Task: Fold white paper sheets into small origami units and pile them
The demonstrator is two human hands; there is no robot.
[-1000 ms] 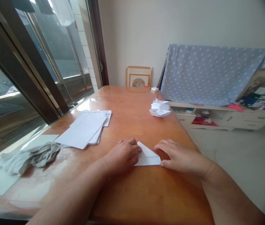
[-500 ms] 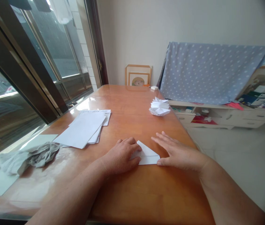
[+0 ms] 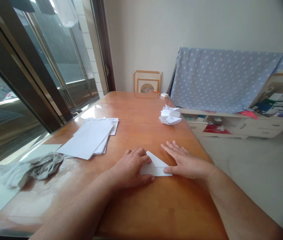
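Observation:
On the table lies a small folded sheet of white paper [image 3: 157, 164], roughly triangular, with crease lines across it. My left hand [image 3: 132, 166] covers its left part, fingers curled over the paper and thumb along the near edge, holding it down. The thumb of my right hand [image 3: 181, 161] rests on the paper's right corner, while its other fingers are stretched out and spread above the wood. Farther off, toward the table's right edge, stands a stack of folded white paper pieces [image 3: 170, 115] with pointed tips.
A stack of white sheets [image 3: 87, 138] lies on the wooden table [image 3: 141, 206] at left, beside a crumpled grey cloth [image 3: 46, 166]. At the far end are a small white box [image 3: 164, 95] and leaning frames [image 3: 147, 80]. A low cabinet [image 3: 248, 125] stands right.
My right thumb has moved left, from the tip of the paper's right corner onto its surface. My left thumb has shifted slightly right along the near edge.

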